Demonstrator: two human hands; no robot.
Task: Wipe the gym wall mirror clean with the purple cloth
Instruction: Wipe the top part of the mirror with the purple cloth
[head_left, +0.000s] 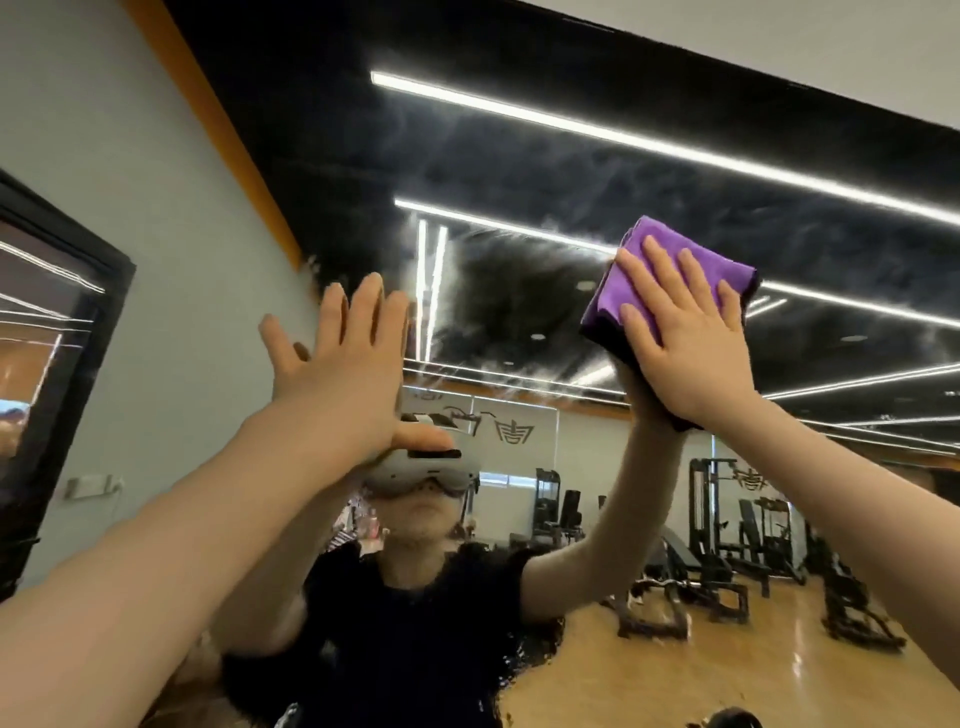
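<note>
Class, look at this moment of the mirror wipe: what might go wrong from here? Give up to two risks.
1. The bare left hand lies flat against the mirror, so it may leave fresh prints.
2. The right hand presses the folded cloth with straight fingers, not gripping it; it could slip. Hazy streaks around the cloth may simply get smeared about.

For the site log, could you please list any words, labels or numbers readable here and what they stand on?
None can be read.
Far wall, reflected in the mirror: dark logo-like characters, mirrored and too blurred to read.
Similar mark above the weight machines: unreadable.
Purple cloth and headset: no text visible.
</note>
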